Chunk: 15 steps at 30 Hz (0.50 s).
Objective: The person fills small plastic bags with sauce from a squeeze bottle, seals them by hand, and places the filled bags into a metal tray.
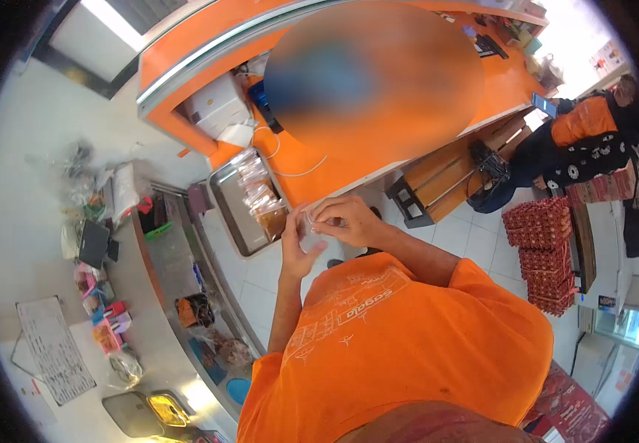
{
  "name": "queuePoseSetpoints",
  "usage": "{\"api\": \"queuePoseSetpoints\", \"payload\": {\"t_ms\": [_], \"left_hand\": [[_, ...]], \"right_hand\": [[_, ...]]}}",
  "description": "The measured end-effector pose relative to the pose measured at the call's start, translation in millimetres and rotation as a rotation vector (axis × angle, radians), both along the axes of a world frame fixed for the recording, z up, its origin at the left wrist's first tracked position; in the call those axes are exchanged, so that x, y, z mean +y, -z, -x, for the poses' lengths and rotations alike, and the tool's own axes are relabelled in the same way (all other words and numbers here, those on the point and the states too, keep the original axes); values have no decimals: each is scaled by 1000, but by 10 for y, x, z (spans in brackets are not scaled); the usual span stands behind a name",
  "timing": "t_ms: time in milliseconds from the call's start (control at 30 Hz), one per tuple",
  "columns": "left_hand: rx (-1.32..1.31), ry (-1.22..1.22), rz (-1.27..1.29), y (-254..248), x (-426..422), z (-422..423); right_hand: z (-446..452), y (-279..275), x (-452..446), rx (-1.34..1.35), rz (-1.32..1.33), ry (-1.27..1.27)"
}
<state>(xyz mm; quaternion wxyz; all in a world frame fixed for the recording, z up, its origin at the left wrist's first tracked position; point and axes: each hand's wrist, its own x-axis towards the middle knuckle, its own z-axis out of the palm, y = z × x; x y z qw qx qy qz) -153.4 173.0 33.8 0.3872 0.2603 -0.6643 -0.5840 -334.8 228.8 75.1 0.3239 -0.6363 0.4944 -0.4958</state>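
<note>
In front of my orange shirt, both hands are close together at the near corner of a metal tray (232,215). My right hand (352,220) has its fingers curled and pinched on a small piece of clear plastic, seemingly a bag (309,224). My left hand (296,249) is cupped around the other side of this plastic, its thumb apart from the fingers and its fingertips blurred. Whether anything is inside the plastic I cannot tell. Along the tray's right side lies a row of clear packets (259,188) with brown contents, the nearest beside my left fingers.
An orange counter (304,173) stands ahead, partly blurred out. To the left runs a metal worktop (168,325) with a recessed section holding bags and containers. A wooden bench (441,188), stacked red egg trays (544,255) and a person holding a phone (544,105) are at right.
</note>
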Motion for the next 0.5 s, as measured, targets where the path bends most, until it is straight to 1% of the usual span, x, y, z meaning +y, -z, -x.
{"api": "queuePoseSetpoints", "payload": {"t_ms": [100,167,200,233,267,300,333,433,467,500], "left_hand": [[162,135,-664,389,-227,217],[40,85,-816,459,-319,497],[-4,179,-587,664,-452,571],[-33,174,-450,737,-542,787],[-62,158,-314,711,-611,1034],[-90,41,-273,685,-652,1246],[-115,-87,-228,509,-690,1511],[-293,48,309,-298,-589,2409],[-370,131,397,-386,-621,2639],[-339,180,271,-272,-703,2835]], "right_hand": [[402,38,-20,24,77,16],[729,19,-12,108,99,87],[927,-3,-7,122,76,118],[1099,-19,-16,127,52,141],[1314,-42,-6,129,32,153],[1526,-76,17,111,8,197],[1739,-125,8,89,-12,231],[2360,-53,-107,72,-29,269],[2539,-6,-136,71,-35,266],[2714,15,-161,40,-15,290]]}}
